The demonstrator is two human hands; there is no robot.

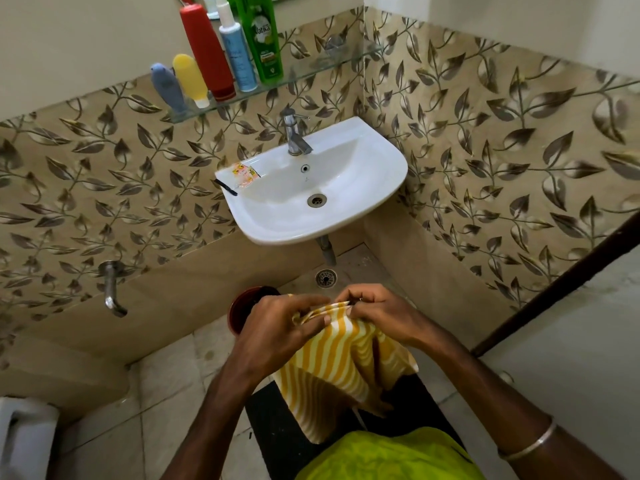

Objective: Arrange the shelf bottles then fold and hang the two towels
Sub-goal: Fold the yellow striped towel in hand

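Note:
A yellow-and-white striped towel [341, 365] hangs in front of my body, below the sink. My left hand [277, 323] and my right hand [377, 313] pinch its top edge close together, fingers curled on the cloth. On the glass shelf [311, 76] above the sink several bottles stand in a row: a grey-blue one [168, 88], a yellow one [190, 79], a tall red one [207, 51], a white-blue spray bottle [237, 50] and a green shampoo bottle [261, 36]. No second towel is in sight.
A white sink [377, 168] with a tap [296, 135] juts from the tiled wall; sachets [246, 174] lie on its rim. A wall tap [112, 289] sticks out at the left. A dark red bucket [242, 308] stands on the floor behind my left hand. A dark rail [561, 285] runs at the right.

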